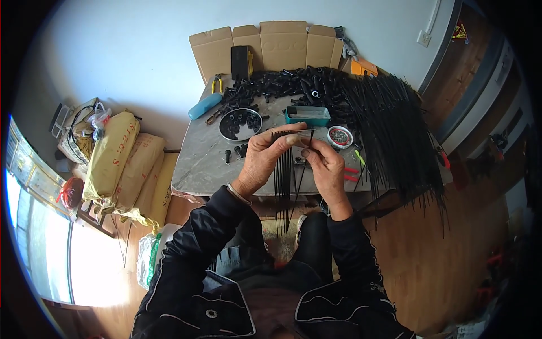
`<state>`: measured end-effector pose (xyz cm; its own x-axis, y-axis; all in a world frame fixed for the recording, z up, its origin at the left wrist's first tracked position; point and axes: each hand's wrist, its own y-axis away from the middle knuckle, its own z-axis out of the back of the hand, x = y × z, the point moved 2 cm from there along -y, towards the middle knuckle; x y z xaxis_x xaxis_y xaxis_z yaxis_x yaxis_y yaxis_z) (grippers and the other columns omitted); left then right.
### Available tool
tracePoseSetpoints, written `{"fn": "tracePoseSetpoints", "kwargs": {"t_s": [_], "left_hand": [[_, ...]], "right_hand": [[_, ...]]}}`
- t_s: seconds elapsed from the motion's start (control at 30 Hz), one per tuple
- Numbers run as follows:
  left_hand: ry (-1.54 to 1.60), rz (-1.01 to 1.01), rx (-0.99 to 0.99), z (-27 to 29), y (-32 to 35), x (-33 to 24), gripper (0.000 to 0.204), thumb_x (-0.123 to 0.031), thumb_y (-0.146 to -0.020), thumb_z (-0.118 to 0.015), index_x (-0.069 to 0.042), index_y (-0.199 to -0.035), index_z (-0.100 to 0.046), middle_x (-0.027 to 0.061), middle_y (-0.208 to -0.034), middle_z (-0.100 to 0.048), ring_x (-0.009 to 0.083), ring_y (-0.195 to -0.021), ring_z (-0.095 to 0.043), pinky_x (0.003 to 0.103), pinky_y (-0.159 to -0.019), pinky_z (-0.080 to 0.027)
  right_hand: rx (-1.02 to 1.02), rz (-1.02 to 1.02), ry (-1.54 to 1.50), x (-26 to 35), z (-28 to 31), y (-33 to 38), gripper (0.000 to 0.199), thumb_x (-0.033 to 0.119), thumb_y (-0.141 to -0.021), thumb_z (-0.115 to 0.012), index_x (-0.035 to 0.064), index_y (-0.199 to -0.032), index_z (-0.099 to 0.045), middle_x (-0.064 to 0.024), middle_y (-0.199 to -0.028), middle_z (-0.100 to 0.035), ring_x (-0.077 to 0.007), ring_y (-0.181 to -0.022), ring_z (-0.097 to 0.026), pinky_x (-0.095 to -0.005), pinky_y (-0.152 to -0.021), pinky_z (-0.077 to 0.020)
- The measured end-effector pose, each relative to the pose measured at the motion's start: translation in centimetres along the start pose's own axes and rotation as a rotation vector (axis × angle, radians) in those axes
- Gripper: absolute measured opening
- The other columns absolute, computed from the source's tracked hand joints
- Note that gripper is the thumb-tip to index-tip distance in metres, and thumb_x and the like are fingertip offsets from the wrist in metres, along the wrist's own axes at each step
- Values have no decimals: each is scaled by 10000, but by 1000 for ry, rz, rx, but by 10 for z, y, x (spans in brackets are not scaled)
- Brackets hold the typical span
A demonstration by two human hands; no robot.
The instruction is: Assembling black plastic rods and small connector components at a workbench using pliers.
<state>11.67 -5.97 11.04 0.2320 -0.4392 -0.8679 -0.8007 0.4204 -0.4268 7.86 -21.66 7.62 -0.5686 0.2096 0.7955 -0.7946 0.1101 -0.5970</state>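
Observation:
My left hand (259, 161) is closed in front of the table, thumb on top, gripping a thin pale rod (304, 131). Several long, thin black strips (283, 183) hang side by side below it, apparently strung on the rod by their upper ends. Close by on the right, my right hand (328, 172) pinches the top of one more black strip (301, 176) near the rod's tip. Whether that strip is on the rod cannot be made out. Behind the hands stand a round dish (232, 138) with black parts and a teal box (323, 122).
A large heap of black strips (395, 130) covers the table's right side. Black tubular parts (299, 82) lie piled before a cardboard screen (283, 48). A small bowl (349, 145) of tiny metal pieces, red-handled pliers (351, 174) and a blue bottle (204, 106) are around. Sacks (116, 150) stand left.

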Motion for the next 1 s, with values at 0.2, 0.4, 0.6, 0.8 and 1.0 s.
{"fn": "tracePoseSetpoints", "kwargs": {"t_s": [0.2, 0.4, 0.6, 0.8, 1.0], "left_hand": [[24, -10, -13, -1, -1, 2, 285, -163, -914, -612, -20, -1159, -645, 101, -1216, -631, 154, -1121, -564, 311, -1014, -405], [39, -11, -30, 0, -2, 5, 274, -163, -913, -616, -22, -1144, -651, 103, -1213, -633, 162, -1123, -566, 318, -1016, -406], [18, -14, -22, -2, -2, 4, 270, -161, -914, -616, -23, -1143, -651, 104, -1210, -635, 163, -1123, -565, 319, -1018, -405], [37, -18, -27, -2, -1, 3, 264, -161, -915, -615, -26, -1139, -655, 99, -1204, -639, 158, -1120, -567, 314, -1013, -407], [21, -21, -34, -2, 0, 1, 264, -161, -917, -614, -26, -1140, -655, 95, -1201, -640, 156, -1115, -570, 309, -1008, -412]], "right_hand": [[-36, -19, -27, -1, 2, 0, 234, 2, -882, -627, 0, -1115, -639, -81, -1061, -659, -142, -935, -623, -247, -803, -493], [-36, -15, -20, 1, 3, 1, 233, 22, -889, -629, 0, -1120, -638, -83, -1064, -656, -143, -947, -618, -253, -805, -491], [-42, -31, -61, -1, 1, 1, 226, 43, -896, -630, 3, -1119, -639, -80, -1064, -652, -141, -941, -615, -252, -798, -490], [-26, 24, 3, -1, 4, 2, 258, 49, -925, -597, -14, -1174, -609, -48, -1048, -640, -103, -917, -607, -229, -804, -506], [-25, -7, -10, -1, 2, 2, 263, 56, -931, -590, -10, -1186, -607, -44, -1045, -642, -100, -912, -607, -229, -800, -506]]}}
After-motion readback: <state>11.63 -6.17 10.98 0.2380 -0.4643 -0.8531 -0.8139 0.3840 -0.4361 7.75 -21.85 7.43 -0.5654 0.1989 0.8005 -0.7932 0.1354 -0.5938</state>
